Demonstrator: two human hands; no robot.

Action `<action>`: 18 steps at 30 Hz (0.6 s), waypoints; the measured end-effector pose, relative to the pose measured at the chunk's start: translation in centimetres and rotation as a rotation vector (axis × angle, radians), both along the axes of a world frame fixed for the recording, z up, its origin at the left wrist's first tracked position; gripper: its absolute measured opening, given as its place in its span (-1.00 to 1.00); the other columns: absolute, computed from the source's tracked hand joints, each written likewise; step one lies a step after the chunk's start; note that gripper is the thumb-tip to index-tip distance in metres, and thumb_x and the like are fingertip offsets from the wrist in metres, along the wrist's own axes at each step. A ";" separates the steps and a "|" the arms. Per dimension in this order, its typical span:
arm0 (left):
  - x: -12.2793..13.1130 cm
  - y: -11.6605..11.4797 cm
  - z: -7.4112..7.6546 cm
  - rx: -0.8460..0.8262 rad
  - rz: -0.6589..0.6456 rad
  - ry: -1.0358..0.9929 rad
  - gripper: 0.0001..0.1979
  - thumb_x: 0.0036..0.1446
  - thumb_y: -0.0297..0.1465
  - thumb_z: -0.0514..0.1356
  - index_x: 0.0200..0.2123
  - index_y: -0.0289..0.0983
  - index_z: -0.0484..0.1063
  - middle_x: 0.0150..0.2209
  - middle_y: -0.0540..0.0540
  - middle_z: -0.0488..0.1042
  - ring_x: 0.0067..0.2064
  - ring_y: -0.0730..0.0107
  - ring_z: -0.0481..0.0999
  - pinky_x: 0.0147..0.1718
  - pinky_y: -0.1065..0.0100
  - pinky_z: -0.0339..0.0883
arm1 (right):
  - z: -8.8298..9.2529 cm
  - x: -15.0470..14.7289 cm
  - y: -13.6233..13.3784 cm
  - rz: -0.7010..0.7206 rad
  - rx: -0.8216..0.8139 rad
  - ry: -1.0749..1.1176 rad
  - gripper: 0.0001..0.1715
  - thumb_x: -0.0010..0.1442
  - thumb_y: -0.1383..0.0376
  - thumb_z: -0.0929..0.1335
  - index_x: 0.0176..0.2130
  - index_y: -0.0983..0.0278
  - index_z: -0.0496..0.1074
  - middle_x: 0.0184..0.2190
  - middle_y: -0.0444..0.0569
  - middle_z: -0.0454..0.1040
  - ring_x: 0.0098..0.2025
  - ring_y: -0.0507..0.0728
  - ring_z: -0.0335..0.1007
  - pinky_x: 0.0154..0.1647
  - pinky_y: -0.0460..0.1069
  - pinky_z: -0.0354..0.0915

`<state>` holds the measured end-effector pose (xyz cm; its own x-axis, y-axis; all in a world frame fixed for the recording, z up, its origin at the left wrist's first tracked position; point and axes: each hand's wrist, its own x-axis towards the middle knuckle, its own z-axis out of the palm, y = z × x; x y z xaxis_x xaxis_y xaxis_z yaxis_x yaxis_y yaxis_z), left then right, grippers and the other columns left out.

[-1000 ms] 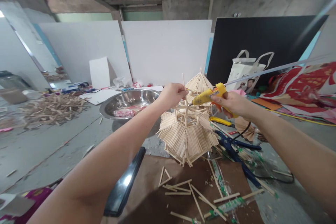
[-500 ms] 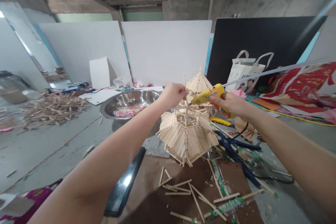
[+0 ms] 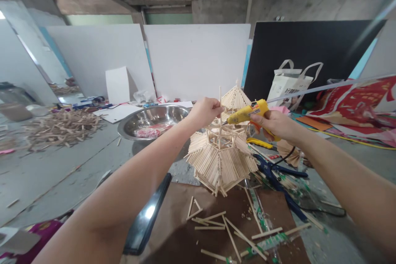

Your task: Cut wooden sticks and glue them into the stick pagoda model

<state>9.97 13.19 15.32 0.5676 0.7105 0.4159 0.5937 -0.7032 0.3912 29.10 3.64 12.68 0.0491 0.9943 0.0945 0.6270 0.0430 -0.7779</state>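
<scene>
A many-sided roof model point(image 3: 221, 161) built of thin wooden sticks stands before me. An upright stick point(image 3: 220, 95) rises from its top. My left hand point(image 3: 206, 111) is closed in a pinch at that stick; its fingertips partly hide the grip. My right hand point(image 3: 274, 123) is wrapped round a yellow glue gun point(image 3: 249, 112), whose nozzle points left at the lower part of the upright stick, touching it or very near. Behind stands a second pointed stick roof point(image 3: 235, 97), partly covered by the gun and the left hand.
A steel basin point(image 3: 130, 130) holds red-and-clear packets. Blue pliers point(image 3: 272, 173) and a yellow-handled tool point(image 3: 261, 143) lie right of the model. Loose sticks point(image 3: 213, 222) cover a brown sheet point(image 3: 179, 202), beside a dark phone point(image 3: 148, 216). A stick pile point(image 3: 62, 128) lies left.
The glue gun and both hands have shifted very slightly to the right in view. Both grips look the same, and the stick model stands as before.
</scene>
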 end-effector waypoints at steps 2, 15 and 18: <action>0.0 0.0 0.0 0.000 -0.001 0.007 -0.76 -0.05 -0.32 0.04 -0.60 -0.31 0.40 -0.69 0.02 0.24 -0.64 0.59 0.10 -0.58 0.41 -0.04 | 0.0 -0.3 -0.1 -0.008 0.033 -0.040 -0.48 0.00 -0.10 0.16 -0.63 0.25 0.24 -0.87 -0.19 0.14 -0.80 -0.04 0.06 -0.76 -0.10 0.03; 0.1 0.1 0.0 0.008 0.004 0.002 -0.75 -0.05 -0.30 0.06 -0.61 -0.30 0.41 -0.68 0.01 0.28 -0.64 0.60 0.09 -0.59 0.40 -0.05 | 0.5 -1.9 -1.6 -0.014 0.336 -0.482 -0.58 0.03 -0.02 0.17 -0.50 0.22 0.34 -0.54 -0.04 0.41 -0.43 0.13 0.30 -0.52 -0.05 0.10; 0.1 0.2 0.0 0.008 0.002 -0.001 -0.76 -0.06 -0.31 0.06 -0.62 -0.31 0.40 -0.68 0.01 0.28 -0.65 0.61 0.09 -0.60 0.41 -0.05 | 0.4 -1.8 -1.7 -0.015 0.330 -0.465 -0.60 0.03 -0.01 0.18 -0.50 0.22 0.35 -0.55 -0.05 0.40 -0.42 0.14 0.30 -0.51 -0.05 0.10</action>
<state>10.11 13.35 15.29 0.5662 0.7082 0.4219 0.5945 -0.7053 0.3861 27.30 1.97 13.10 -0.0577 0.9081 0.4148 0.9026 0.2250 -0.3670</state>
